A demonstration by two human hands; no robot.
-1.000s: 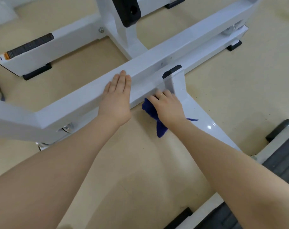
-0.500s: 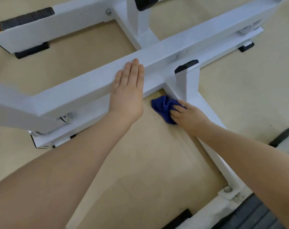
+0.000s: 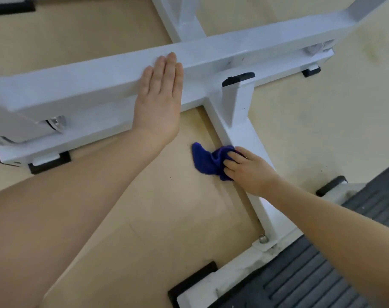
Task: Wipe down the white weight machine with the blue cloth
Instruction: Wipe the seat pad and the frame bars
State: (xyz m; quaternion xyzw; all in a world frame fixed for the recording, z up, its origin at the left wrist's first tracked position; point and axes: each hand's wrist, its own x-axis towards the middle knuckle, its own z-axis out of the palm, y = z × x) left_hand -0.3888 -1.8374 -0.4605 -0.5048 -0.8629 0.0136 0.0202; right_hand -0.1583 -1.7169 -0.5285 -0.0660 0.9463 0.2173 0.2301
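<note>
The wiping step is under way on the low floor rail (image 3: 244, 134) of the white weight machine (image 3: 100, 85). The right hand (image 3: 249, 170) grips the bunched blue cloth (image 3: 208, 162) against the rail's inner side, part of the cloth trailing onto the floor. The left hand (image 3: 160, 101) lies flat, fingers straight, on the upper crossbeam (image 3: 233, 52). Next, the cloth likely needs drawing along the rail toward the bolted foot (image 3: 263, 238). The beige floor (image 3: 144, 218) is speckled; a ribbed black mat (image 3: 311, 274) lies nearby.
</note>
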